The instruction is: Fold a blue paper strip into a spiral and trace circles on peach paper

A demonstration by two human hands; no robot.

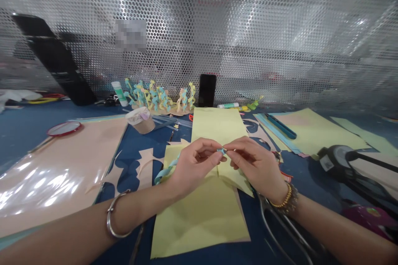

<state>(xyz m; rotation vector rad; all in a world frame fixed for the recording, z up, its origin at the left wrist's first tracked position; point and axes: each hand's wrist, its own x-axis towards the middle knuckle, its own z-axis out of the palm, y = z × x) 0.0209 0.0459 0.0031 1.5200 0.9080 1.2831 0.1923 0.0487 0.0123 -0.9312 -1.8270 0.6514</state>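
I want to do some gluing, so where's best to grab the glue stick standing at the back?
Probably around the middle of the glue stick, coming from the front: it's a slim tube standing on end, and paper curls crowd its right side.

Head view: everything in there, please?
perforated panel: one, silver, back
table: one, blue, underneath
phone: one, black, back centre
glue sticks: two, green-white, back
paper vines: several, multicoloured, back left
cup: one, tan, centre left
paper sheets: many, mixed colours, across table
utility knife: one, blue, right
scissors: one, silver, lower right
round object: one, red rim, left
unclear objects: several, mostly black, sides
paper piece: one, blue, centre, pinched
left hand: one, centre
right hand: one, centre
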